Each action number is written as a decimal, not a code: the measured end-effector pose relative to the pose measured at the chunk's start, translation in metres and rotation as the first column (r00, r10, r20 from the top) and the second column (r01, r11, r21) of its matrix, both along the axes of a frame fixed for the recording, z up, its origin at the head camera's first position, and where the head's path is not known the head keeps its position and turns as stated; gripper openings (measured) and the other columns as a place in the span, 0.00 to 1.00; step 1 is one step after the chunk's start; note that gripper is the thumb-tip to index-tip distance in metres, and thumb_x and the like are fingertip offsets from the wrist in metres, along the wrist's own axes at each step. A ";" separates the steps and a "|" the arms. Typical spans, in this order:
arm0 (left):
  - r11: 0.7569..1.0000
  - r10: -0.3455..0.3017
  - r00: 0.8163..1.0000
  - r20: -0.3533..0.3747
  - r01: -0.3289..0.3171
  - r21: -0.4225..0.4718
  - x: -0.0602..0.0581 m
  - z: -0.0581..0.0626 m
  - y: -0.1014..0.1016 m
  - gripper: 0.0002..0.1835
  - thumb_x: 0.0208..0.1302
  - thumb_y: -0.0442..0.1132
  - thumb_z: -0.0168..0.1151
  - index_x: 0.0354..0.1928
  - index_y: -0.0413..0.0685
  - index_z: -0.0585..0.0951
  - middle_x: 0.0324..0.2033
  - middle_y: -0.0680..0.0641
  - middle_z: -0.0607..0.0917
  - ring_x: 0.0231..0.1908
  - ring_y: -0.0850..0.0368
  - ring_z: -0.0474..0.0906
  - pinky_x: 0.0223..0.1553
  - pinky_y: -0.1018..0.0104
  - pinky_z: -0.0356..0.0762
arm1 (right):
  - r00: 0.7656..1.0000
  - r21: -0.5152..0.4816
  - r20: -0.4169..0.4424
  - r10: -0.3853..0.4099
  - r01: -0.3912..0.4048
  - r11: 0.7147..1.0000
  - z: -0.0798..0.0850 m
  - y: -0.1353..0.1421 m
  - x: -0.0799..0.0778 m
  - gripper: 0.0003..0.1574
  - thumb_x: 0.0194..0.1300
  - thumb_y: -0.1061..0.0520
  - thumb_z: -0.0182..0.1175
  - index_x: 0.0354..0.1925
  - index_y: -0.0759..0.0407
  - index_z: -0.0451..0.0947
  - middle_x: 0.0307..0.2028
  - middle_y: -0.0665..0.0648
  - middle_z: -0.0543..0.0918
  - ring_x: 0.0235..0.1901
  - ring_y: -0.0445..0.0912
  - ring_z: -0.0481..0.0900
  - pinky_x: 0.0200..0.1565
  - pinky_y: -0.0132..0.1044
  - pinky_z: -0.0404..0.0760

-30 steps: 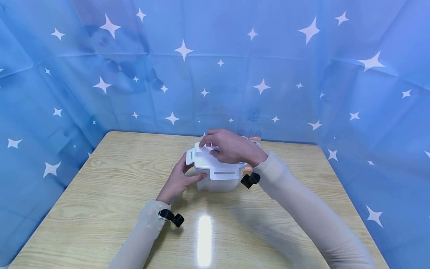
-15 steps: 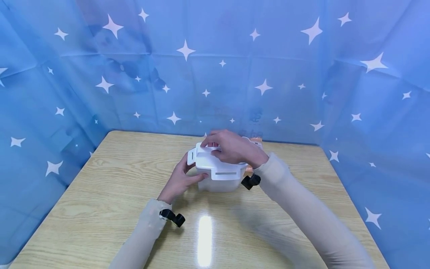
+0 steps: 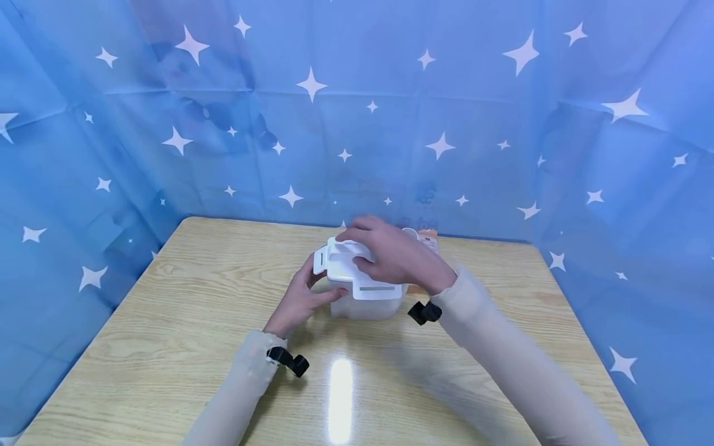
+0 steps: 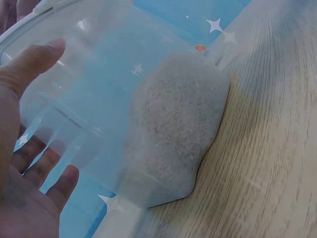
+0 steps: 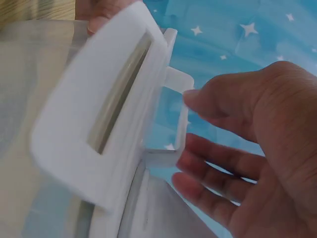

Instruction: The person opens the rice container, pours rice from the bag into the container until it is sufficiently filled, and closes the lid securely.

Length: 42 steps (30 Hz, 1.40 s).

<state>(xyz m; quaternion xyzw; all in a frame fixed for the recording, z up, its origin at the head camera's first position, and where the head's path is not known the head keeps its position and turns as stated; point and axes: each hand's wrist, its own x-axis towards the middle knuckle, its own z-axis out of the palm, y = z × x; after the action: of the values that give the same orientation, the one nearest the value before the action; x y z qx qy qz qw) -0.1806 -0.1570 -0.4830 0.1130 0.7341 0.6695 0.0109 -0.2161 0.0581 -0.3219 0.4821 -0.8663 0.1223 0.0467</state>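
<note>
A clear plastic food container (image 3: 365, 308) stands on the table, topped by a white lid (image 3: 341, 267) with slotted clip flaps. White rice (image 4: 178, 111) lies in its bottom. My left hand (image 3: 301, 298) grips the container's left side, thumb on the near wall, fingers behind. Over the lid is my right hand (image 3: 390, 251). In the right wrist view, its thumb and fingertips lie loosely apart at the edge of the lid's raised handle (image 5: 183, 124). A clip flap (image 5: 69, 134) sticks out from the container's wall there.
Behind the container's right side is an orange-and-white packet (image 3: 429, 238), partly hidden by the right hand. The wooden table (image 3: 195, 310) ends at a blue star-patterned curtain (image 3: 357, 124) at the back and sides.
The right hand has shifted slightly right, and its thumb and fingers have loosened from the lid's handle. The left hand keeps its grip on the container, which stays in place.
</note>
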 end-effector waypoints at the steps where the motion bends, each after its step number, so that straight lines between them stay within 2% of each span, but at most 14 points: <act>1: 1.000 -0.001 1.000 -0.001 0.001 0.002 0.000 0.000 0.000 0.47 0.55 0.53 0.79 0.73 0.76 0.63 0.69 0.58 0.72 0.73 0.47 0.67 0.74 0.41 0.67 | 1.000 -0.017 -0.017 -0.002 0.002 1.000 0.000 0.002 0.002 0.25 0.68 0.57 0.65 0.63 0.55 0.79 0.58 0.55 0.80 0.57 0.50 0.78 0.59 0.44 0.84; 3: 1.000 -0.001 1.000 -0.007 0.001 0.002 -0.001 0.001 0.000 0.46 0.55 0.52 0.79 0.73 0.76 0.64 0.68 0.58 0.73 0.73 0.47 0.68 0.73 0.41 0.68 | 0.999 -0.059 -0.040 0.002 -0.004 0.998 -0.002 0.006 0.006 0.26 0.68 0.56 0.65 0.63 0.55 0.78 0.60 0.56 0.79 0.61 0.51 0.76 0.62 0.46 0.83; 9: 1.000 0.003 1.000 -0.022 -0.003 -0.003 0.000 0.001 0.000 0.46 0.56 0.50 0.79 0.73 0.76 0.64 0.67 0.57 0.73 0.72 0.46 0.68 0.73 0.41 0.68 | 0.993 -0.161 -0.110 0.033 -0.050 0.986 -0.011 0.019 0.016 0.32 0.66 0.54 0.69 0.67 0.55 0.75 0.65 0.59 0.76 0.65 0.53 0.74 0.62 0.46 0.83; 13: 1.000 0.005 1.000 -0.030 -0.006 -0.009 0.000 0.000 0.002 0.45 0.57 0.49 0.79 0.73 0.76 0.64 0.67 0.57 0.74 0.72 0.46 0.69 0.74 0.41 0.67 | 0.986 -0.203 -0.160 0.049 -0.082 0.976 -0.020 0.028 0.025 0.36 0.64 0.55 0.72 0.68 0.58 0.73 0.66 0.61 0.76 0.65 0.54 0.75 0.59 0.44 0.85; 17: 1.000 0.005 0.999 -0.038 -0.006 -0.016 0.001 0.001 0.002 0.45 0.57 0.48 0.79 0.73 0.76 0.64 0.67 0.57 0.73 0.72 0.46 0.68 0.74 0.42 0.67 | 0.977 -0.214 -0.207 0.042 -0.087 0.973 -0.031 0.037 0.036 0.39 0.62 0.55 0.73 0.68 0.57 0.72 0.64 0.60 0.77 0.64 0.52 0.76 0.57 0.42 0.86; 23: 1.000 0.009 0.998 -0.059 -0.011 -0.020 0.002 0.001 0.003 0.45 0.58 0.47 0.78 0.74 0.75 0.64 0.67 0.56 0.74 0.72 0.49 0.68 0.75 0.41 0.64 | 0.972 -0.202 -0.233 0.038 -0.086 0.975 -0.044 0.046 0.046 0.35 0.59 0.58 0.73 0.64 0.57 0.75 0.61 0.56 0.79 0.61 0.50 0.77 0.55 0.40 0.87; 33: 1.000 0.004 0.998 -0.065 -0.004 0.002 0.000 -0.001 0.004 0.44 0.59 0.44 0.78 0.73 0.74 0.65 0.67 0.57 0.74 0.70 0.51 0.69 0.76 0.42 0.63 | 0.956 -0.195 -0.286 0.061 -0.121 0.973 -0.055 0.047 0.048 0.29 0.59 0.62 0.72 0.59 0.59 0.79 0.56 0.52 0.82 0.56 0.47 0.80 0.49 0.37 0.87; 37: 1.000 -0.001 0.998 -0.068 0.001 0.007 0.000 -0.002 0.005 0.44 0.59 0.43 0.78 0.73 0.73 0.65 0.67 0.56 0.74 0.70 0.51 0.69 0.76 0.42 0.63 | 0.961 -0.212 -0.273 0.045 -0.106 0.971 -0.058 0.047 0.047 0.28 0.59 0.61 0.72 0.58 0.58 0.81 0.56 0.52 0.83 0.56 0.47 0.79 0.49 0.37 0.87; 42: 1.000 0.005 0.998 -0.067 -0.005 -0.003 0.000 -0.001 0.005 0.45 0.58 0.46 0.78 0.74 0.75 0.64 0.68 0.58 0.74 0.71 0.52 0.68 0.76 0.42 0.62 | 0.971 -0.255 -0.239 0.025 -0.087 0.963 -0.062 0.047 0.046 0.25 0.61 0.61 0.72 0.57 0.56 0.82 0.55 0.51 0.83 0.55 0.46 0.79 0.44 0.36 0.86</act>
<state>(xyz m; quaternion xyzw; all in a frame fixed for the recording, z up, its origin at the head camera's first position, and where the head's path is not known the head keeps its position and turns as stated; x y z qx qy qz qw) -0.1808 -0.1524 -0.4842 0.1333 0.7354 0.6642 -0.0151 -0.1706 0.1055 -0.3842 0.5071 -0.8167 0.1802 0.2083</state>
